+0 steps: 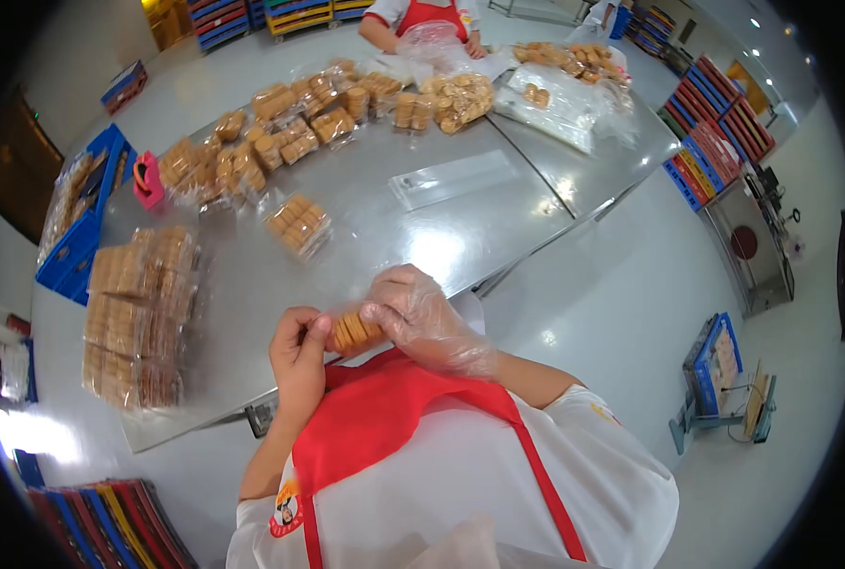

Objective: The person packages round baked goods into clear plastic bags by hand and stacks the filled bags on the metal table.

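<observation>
My left hand (301,353) is bare and closed on one end of a short row of round biscuits (354,332), close to my red apron (365,417). On the other end of the row, my right hand (413,308), in a clear plastic glove, has its fingers closed. Whether the row is in a clear wrapper is hard to make out. Beyond my hands, a clear pack of biscuits (299,225) lies alone on the steel table (365,204). Flat clear bags (455,177) lie farther right.
Stacked biscuit packs (143,318) stand at the table's left, near a blue crate (86,218) and a pink tape dispenser (147,180). Loose packs (290,123) line the far side. Across the table stands a person in a red apron (432,17). Crates (716,114) are stacked at right.
</observation>
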Demonstrator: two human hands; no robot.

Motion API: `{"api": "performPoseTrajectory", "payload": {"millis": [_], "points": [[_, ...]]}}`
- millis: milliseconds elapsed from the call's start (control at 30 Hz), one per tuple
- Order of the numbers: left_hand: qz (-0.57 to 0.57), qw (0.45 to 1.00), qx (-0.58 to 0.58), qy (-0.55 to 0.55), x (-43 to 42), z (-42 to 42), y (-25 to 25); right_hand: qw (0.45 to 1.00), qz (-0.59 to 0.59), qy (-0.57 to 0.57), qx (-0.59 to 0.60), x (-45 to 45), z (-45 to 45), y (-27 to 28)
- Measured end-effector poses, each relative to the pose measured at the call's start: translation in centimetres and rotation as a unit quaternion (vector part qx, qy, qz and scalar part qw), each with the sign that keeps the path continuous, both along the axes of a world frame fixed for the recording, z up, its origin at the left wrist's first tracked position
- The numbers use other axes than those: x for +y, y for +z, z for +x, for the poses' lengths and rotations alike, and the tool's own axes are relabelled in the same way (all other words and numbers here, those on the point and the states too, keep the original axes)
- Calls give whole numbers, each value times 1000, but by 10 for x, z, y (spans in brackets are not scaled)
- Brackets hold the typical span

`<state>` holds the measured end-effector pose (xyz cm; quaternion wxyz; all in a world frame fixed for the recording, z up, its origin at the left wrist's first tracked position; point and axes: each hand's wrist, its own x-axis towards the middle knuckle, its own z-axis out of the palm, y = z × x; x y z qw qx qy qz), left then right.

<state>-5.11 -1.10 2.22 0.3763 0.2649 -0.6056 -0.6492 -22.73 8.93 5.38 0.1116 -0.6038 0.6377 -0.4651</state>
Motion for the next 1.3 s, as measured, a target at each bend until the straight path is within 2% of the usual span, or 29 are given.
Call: {"api": "performPoseTrajectory", "payload": {"millis": [67, 133, 167, 267, 333, 367, 467, 567, 633, 767, 833, 1033, 1067, 1167, 1233, 1300], "points": [[3, 999, -48, -7, -2, 1, 4, 999, -5, 26, 29, -1, -4, -2], [-197, 973, -122, 11, -6, 3, 4, 997, -39, 59, 40, -3, -6, -1], [-292, 943, -160, 20, -7, 4, 2, 998, -30, 47, -34, -2, -2, -1], [-328, 941, -82, 31, -12, 0, -5, 971, 20, 22, -237, 1, 14, 0], [-84, 995, -6, -54, 1, 0, 16, 936, 78, 24, -343, 0, 15, -9], [41, 994, 33, -96, 5, 1, 22, 925, 90, 23, -368, 0, 16, -9], [199, 972, 24, -126, 2, 9, -4, 898, 138, 4, -419, -1, 24, -2], [277, 954, 22, -109, 2, 15, -6, 881, 218, -14, -420, -1, 27, 2], [278, 956, 14, -97, 1, 17, -10, 865, 279, 14, -418, 3, 26, 10], [274, 957, -30, -87, 4, 13, 4, 889, 208, 10, -408, -1, 26, -12], [256, 963, -24, -75, 4, 11, -5, 901, 191, -2, -389, 0, 26, -10], [269, 961, -15, -64, 7, 5, -5, 886, 205, 15, -415, 2, 23, -8], [273, 960, -18, -62, 6, 3, -3, 896, 224, 21, -383, 1, 20, -10], [129, 985, -78, -85, 1, 2, -25, 916, 253, 40, -309, -3, 11, -15], [213, 974, -42, -64, 3, -2, -21, 924, 237, 50, -297, -1, 12, -14], [284, 958, -17, -44, 6, -7, -11, 906, 232, 35, -351, 0, 10, -13]]}}
